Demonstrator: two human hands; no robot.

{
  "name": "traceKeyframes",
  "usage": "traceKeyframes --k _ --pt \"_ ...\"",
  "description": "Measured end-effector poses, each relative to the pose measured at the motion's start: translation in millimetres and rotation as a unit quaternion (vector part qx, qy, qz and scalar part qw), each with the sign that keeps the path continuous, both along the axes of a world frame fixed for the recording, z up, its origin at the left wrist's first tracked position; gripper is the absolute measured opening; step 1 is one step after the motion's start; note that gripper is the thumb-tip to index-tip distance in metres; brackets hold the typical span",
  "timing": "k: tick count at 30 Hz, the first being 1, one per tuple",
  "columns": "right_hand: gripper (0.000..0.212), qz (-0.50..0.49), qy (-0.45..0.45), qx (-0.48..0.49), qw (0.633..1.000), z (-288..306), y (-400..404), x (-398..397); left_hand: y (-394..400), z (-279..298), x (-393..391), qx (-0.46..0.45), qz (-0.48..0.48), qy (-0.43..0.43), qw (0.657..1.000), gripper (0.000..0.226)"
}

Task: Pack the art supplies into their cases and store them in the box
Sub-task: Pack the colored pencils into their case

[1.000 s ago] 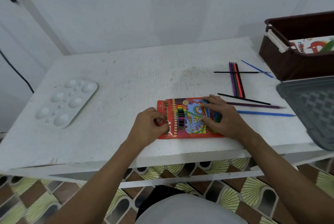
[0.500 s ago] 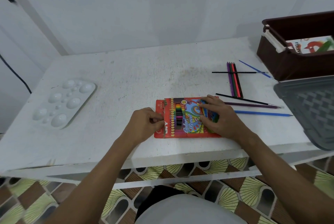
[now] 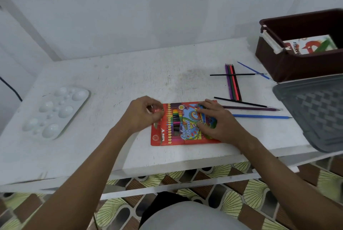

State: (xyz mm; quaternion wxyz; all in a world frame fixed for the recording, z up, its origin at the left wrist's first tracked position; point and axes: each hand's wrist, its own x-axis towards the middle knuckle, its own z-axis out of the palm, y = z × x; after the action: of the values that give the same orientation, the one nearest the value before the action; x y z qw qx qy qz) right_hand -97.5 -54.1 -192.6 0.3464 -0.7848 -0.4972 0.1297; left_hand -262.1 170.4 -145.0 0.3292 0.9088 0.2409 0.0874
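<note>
A red colour pencil case [image 3: 182, 133] lies flat near the table's front edge. My left hand [image 3: 142, 113] pinches the case's left flap between thumb and fingers. My right hand [image 3: 216, 121] presses down flat on the right half of the case. Loose coloured pencils [image 3: 233, 82] lie in a bundle behind it, with thin paintbrushes [image 3: 241, 102] and a blue pencil [image 3: 259, 116] to the right. A dark brown box [image 3: 297, 68] stands at the back right with a pastels pack [image 3: 309, 45] inside.
A white paint palette [image 3: 55, 111] lies at the table's left. A grey woven-pattern lid [image 3: 315, 111] overhangs the table's right edge, in front of the brown box. The white table [image 3: 130, 77] backs onto a wall. Patterned floor tiles show below.
My left hand has shifted up along the case's left flap to its top corner. My right hand stays pressed on the case. The view moved slightly.
</note>
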Motion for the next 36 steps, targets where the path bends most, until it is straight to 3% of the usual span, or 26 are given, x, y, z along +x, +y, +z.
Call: traceKeyframes --k 5,11,14,20,32,36 --pt "0.068 -0.001 -0.011 -0.012 1.000 -2 0 1 3 -2 49 0.010 -0.026 0.000 1.000 0.026" --pt "0.056 0.000 -0.007 -0.007 1.000 -1 -1 2 -2 -1 138 0.126 -0.142 0.025 0.981 0.029" --pt "0.054 0.002 0.000 -0.002 1.000 2 -1 5 -12 3 183 0.194 -0.232 0.057 0.952 0.041" --pt "0.054 -0.001 -0.003 0.000 1.000 1 1 7 -44 7 236 0.383 -0.360 0.092 0.846 0.054" --pt "0.053 -0.001 -0.002 -0.010 1.000 0 1 10 -52 11 240 0.419 -0.410 0.055 0.808 0.035" --pt "0.053 0.002 -0.005 -0.016 1.000 1 0 10 -52 12 230 0.441 -0.409 0.043 0.798 0.038"
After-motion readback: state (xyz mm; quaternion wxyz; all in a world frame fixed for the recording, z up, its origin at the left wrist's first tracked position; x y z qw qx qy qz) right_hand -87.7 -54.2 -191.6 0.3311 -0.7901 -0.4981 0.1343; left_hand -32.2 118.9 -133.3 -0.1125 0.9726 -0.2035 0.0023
